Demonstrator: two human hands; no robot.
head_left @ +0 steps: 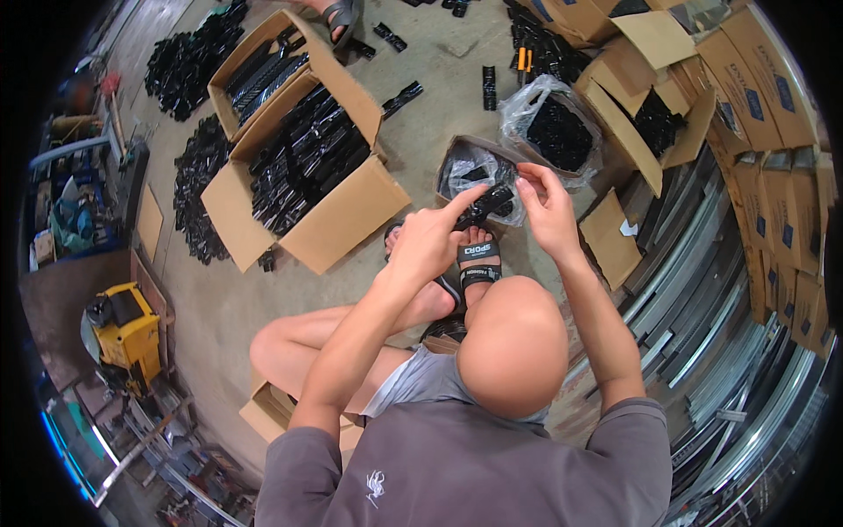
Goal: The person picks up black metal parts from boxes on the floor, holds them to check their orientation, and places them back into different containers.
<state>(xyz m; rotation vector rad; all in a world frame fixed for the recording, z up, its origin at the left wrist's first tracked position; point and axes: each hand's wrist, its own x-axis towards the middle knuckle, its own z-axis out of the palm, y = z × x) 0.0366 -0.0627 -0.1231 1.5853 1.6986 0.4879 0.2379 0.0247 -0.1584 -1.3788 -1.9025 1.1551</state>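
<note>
My left hand (428, 243) is closed on one end of a short glossy black part (485, 205), held tilted above my sandalled foot. Just right of the part's far end, my right hand (548, 211) has its thumb and forefinger brought together; whatever they pinch is too small to make out. Below and beyond both hands sits a small open carton (446, 180), lined with a clear plastic bag (460, 169) with dark pieces in it. Beside it, a second clear bag (525, 101) is full of small black pieces (560, 133).
At left, a large open carton (347, 215) is packed with black parts (307, 158); black piles (193, 66) lie beyond. More cartons (762, 88) stand at right, above long metal profiles (694, 325). A yellow machine (130, 329) is far left. Someone else's sandalled foot (340, 18) shows at the top.
</note>
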